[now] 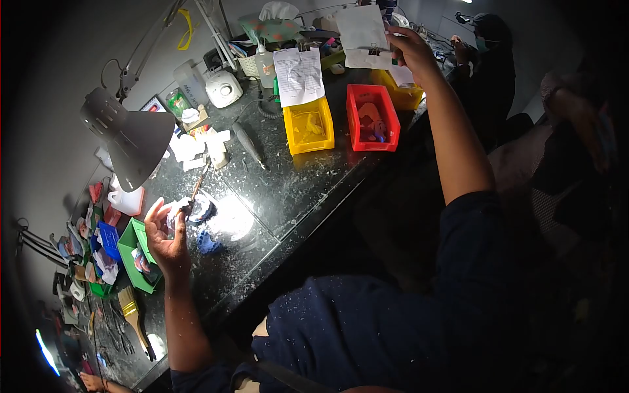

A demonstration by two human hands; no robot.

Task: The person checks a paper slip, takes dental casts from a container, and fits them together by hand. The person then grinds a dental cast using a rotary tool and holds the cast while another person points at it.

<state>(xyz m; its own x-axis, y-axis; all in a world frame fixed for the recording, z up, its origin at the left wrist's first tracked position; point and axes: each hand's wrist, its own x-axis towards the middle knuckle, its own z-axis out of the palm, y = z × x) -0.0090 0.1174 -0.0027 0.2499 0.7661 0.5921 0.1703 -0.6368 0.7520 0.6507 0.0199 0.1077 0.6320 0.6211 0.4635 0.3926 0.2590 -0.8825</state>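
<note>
My left hand (169, 239) is closed round a small whitish-purple piece (175, 213), which looks like a dental cast but is partly hidden by the fingers. Close beside it, a thin brush (199, 182) slants over a dark round dish (202, 208). A blue dental mould (208, 243) lies on the bench just right of that hand. Up at the far right, my right hand (409, 49) grips the edge of a white paper sheet (362, 26) with a black binder clip on it. Below the sheet stands a red bin (354, 124) holding pink and bluish pieces.
A yellow bin (308, 143) with a clipped form (299, 75) stands left of the red one. A desk lamp (131, 134) overhangs the bench. A handpiece (247, 144), green bin (134, 278) and flat brush (133, 314) lie around. Another person (491, 65) sits beyond.
</note>
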